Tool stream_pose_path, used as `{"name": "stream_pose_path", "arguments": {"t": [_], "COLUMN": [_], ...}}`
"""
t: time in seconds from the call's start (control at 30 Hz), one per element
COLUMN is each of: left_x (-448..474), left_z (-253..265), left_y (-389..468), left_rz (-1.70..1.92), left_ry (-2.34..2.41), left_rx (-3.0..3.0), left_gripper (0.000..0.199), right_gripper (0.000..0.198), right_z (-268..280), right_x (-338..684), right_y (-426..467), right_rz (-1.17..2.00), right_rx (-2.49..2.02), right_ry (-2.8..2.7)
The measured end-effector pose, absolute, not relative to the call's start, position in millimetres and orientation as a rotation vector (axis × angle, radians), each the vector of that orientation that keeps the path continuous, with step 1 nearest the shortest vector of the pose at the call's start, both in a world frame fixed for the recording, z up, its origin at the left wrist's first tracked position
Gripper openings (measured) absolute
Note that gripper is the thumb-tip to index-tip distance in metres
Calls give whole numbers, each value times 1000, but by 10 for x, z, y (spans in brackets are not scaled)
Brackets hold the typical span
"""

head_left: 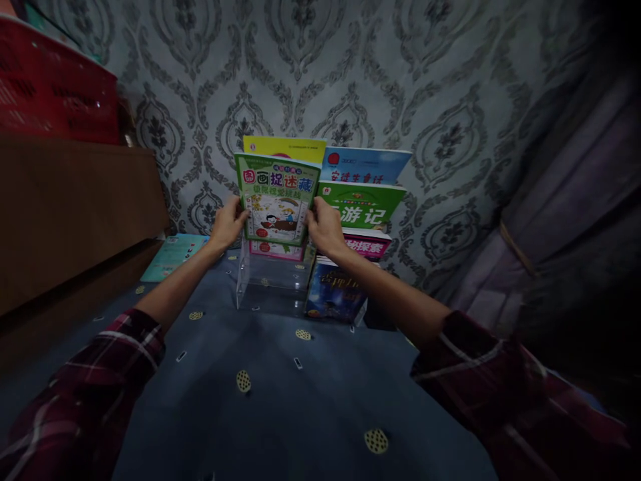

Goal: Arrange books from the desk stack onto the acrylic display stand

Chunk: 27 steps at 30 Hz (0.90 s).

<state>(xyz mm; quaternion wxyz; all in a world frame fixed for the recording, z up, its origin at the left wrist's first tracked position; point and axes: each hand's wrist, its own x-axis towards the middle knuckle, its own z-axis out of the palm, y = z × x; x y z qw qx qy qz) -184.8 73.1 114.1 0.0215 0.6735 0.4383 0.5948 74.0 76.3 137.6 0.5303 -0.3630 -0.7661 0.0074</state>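
A green-bordered picture book (278, 204) with cartoon figures on its cover stands upright between my two hands. My left hand (229, 220) grips its left edge, and my right hand (323, 224) is closed on the right edge. Behind it rise a yellow book (285, 145) and, lower down, the bottom of a pink book (275, 249). A clear acrylic rack (268, 284) stands under and around them. In the right column are a blue book (368, 164), a green book (368, 207), a magenta book (368, 246) and a dark blue book (333, 290).
A teal book (175, 255) lies flat at the left, beside a brown wooden cabinet (75, 200). On that cabinet sits a red basket (60, 87). A tied curtain (505, 247) hangs at the right. Patterned dark blue cloth (295, 414) covers the surface below.
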Motion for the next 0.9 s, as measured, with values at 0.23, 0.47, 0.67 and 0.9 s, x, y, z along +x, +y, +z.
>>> {"name": "stream_pose_path", "arguments": {"t": [0.23,0.47,0.67,0.9], "left_x": [-1745,-1585,-1521,-1480], "left_z": [1028,1018,875,778], "left_y": [703,634,628,621], "left_rz": [1771,1622,1602,1772], "left_ry": [1579,1949,2035,2063], "left_rx": [2114,2094,2141,2130], "left_gripper": [6,8,8,30], "right_gripper": [12,38,54,53], "right_z": [1318,1229,1142,1022], "right_x": [800,773,832,863], "right_y": [790,726,660,634], "right_rz": [-43,-190,-198,-203], "right_rx": [-852,-686,-665,-688], "right_ry": [-1812,-1705,-1735,-1795]}}
